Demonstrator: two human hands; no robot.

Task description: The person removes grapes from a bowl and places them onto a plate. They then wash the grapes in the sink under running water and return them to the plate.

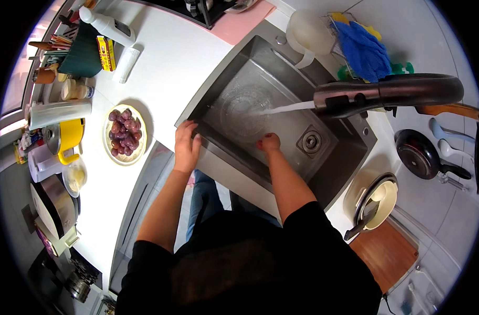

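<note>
My left hand (pixel 187 146) rests at the near left corner of a stainless steel sink (pixel 223 147), thumb apart from the fingers and nothing held. Inside the basin, low over its floor, is my right hand (pixel 270 142) with the fingers curled inward; whether anything lies within them is hidden. From a dark pull-down faucet (pixel 349 98) a stream of water (pixel 288 108) runs onto the basin floor beyond my right hand. The drain strainer (pixel 311 141) sits to the right of that hand. On the counter to the left, a plate (pixel 123 160) holds red grapes (pixel 125 132).
A translucent pitcher (pixel 308 33) and a blue cloth (pixel 361 51) are behind the sink. To the right stand a cream basin (pixel 387 204) with a knife, a wooden cutting board (pixel 385 254) and a hanging frying pan (pixel 416 153). A yellow pot (pixel 72 136) lines the left counter.
</note>
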